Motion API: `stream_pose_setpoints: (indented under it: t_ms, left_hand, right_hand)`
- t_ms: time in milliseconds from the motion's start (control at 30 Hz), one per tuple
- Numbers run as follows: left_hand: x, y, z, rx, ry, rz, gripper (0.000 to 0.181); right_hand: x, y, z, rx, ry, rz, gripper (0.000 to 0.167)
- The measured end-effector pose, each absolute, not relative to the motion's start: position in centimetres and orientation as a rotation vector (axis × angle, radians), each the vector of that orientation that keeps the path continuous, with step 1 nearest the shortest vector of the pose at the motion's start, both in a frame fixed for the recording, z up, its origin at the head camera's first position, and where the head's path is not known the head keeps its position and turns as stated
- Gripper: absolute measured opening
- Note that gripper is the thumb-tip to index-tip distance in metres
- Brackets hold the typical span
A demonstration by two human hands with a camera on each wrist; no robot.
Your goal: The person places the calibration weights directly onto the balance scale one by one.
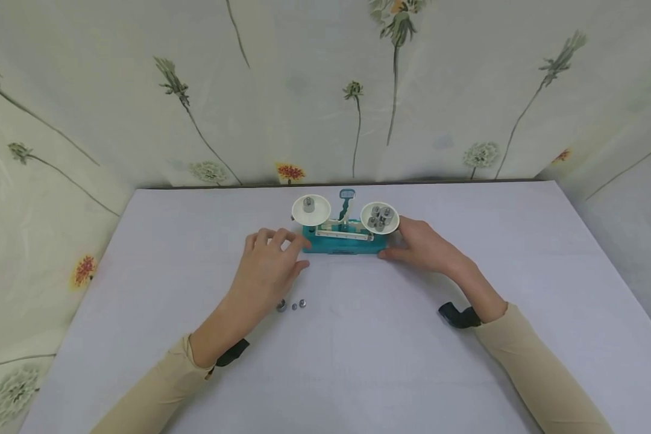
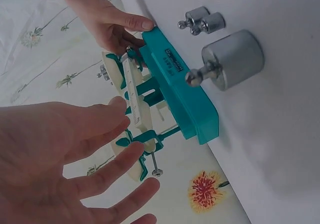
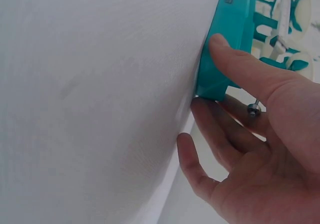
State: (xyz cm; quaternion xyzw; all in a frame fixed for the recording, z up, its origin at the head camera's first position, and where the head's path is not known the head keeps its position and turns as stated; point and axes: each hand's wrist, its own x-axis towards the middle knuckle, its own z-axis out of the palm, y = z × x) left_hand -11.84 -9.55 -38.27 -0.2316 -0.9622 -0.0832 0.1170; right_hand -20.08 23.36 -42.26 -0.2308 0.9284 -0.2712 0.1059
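Observation:
A small teal and white balance scale (image 1: 343, 246) stands on the table near its back edge. One metal weight (image 1: 308, 205) sits on its left pan (image 1: 321, 218); several weights (image 1: 386, 213) crowd its right pan (image 1: 366, 220). My right hand (image 1: 425, 247) grips the right end of the base, thumb on the front face (image 3: 222, 58) and fingers round the end. Beside the scale's left end, my left hand (image 1: 263, 274) hovers with fingers spread and slightly bent, holding nothing. Below it lie loose weights, including a large knobbed weight (image 2: 237, 58) and two small ones (image 2: 214, 22).
A white cloth covers the table (image 1: 358, 361). Behind its far edge hangs a flowered curtain (image 1: 304, 90). Dark straps (image 1: 458, 316) show at both wrists, by the beige sleeves (image 1: 542, 374).

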Motion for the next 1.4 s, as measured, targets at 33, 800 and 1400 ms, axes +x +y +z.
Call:
stream_pose_setpoints:
  t_ms: [33, 800, 1400]
  left_hand:
    - [-11.8, -9.5, -38.4, -0.681, -2.826, -0.242, 0.026]
    - [-10.3, -9.2, -40.4, -0.756, -2.933, -0.226, 0.036]
    - [-9.2, -9.6, -40.9, -0.771, -3.004, -0.219, 0.043]
  right_hand:
    - [-20.1, 23.4, -42.2, -0.682, 2.734, -0.802, 0.079]
    - [-20.0, 23.3, -42.4, -0.686, 2.736, -0.813, 0.078]
    - [-19.9, 23.3, -42.1, -0.67, 2.716, -0.828, 0.075]
